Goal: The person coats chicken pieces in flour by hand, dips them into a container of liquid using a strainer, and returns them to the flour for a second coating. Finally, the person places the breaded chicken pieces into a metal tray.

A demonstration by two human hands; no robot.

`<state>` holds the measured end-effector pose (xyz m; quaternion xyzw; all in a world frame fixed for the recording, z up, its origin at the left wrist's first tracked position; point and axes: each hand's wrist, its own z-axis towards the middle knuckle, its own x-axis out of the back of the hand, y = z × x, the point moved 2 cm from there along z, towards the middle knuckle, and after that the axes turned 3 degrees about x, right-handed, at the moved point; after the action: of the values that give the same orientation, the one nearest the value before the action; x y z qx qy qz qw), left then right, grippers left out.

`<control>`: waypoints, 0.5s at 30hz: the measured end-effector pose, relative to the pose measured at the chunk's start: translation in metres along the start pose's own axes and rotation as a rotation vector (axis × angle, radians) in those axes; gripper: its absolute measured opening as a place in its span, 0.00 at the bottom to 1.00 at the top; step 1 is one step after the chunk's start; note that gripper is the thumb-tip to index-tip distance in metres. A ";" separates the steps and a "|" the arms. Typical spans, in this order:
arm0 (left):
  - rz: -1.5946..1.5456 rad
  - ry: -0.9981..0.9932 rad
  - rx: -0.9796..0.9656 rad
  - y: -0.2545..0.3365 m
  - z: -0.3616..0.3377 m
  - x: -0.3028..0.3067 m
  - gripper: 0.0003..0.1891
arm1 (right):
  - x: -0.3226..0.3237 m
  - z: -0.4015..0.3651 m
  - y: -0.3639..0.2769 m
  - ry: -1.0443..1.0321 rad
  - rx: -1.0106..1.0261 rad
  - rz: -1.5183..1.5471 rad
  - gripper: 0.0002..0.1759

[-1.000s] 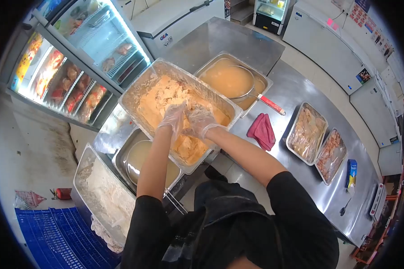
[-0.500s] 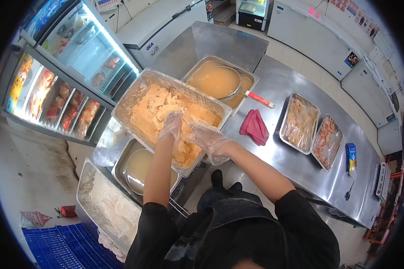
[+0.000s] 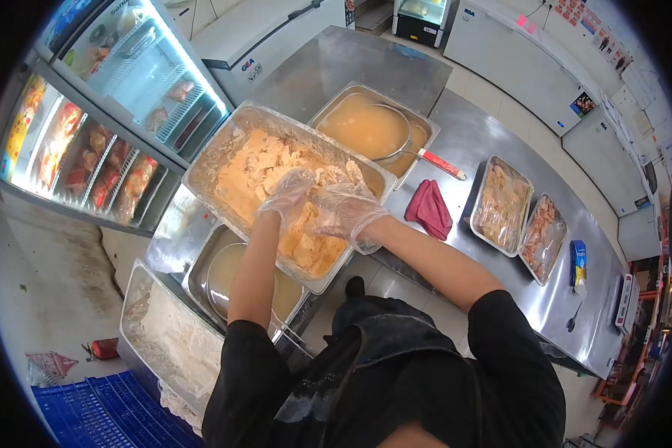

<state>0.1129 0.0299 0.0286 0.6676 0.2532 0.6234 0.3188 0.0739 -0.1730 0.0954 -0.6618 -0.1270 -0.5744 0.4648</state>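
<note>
Both my hands wear clear plastic gloves and work in a deep metal tray of orange-tinted flour. Lumpy flour-coated pieces lie heaped in it. My left hand is curled over coated pieces near the middle of the tray, its fingertips partly hidden in the flour. Close beside it on the right, my right hand has its fingers bent around coated pieces. A pale coated piece sticks up just beyond that hand. The exact kind of food under the coating cannot be seen.
Behind stands a pan of cloudy liquid with a red-handled strainer. Another liquid pan and a white flour tub are nearer. Rightward lie a red cloth, wrapped meat trays, a blue packet and a scale.
My right hand has turned and bent its fingers inward among the coated pieces. My left hand has shifted slightly, and a pale piece now stands up near the right hand. The view moved a little.
</note>
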 end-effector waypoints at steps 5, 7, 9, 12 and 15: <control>0.107 -0.118 0.090 -0.029 0.036 0.000 0.15 | -0.031 0.017 0.013 -0.014 -0.085 0.102 0.26; 0.172 -0.130 -0.009 -0.057 0.047 -0.018 0.15 | -0.028 0.016 0.000 -0.070 -0.094 -0.001 0.24; 0.560 0.081 -0.412 -0.062 0.048 -0.031 0.15 | -0.024 0.012 -0.014 -0.131 -0.095 -0.101 0.23; 0.055 -0.036 0.181 -0.006 0.032 -0.006 0.18 | -0.034 0.004 -0.009 -0.008 -0.149 -0.105 0.22; -0.316 -0.075 0.354 0.026 0.018 0.008 0.28 | -0.057 0.003 0.015 0.194 0.046 -0.166 0.26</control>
<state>0.1301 0.0162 0.0529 0.6877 0.4478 0.4867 0.2994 0.0687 -0.1581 0.0385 -0.5794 -0.1491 -0.6691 0.4409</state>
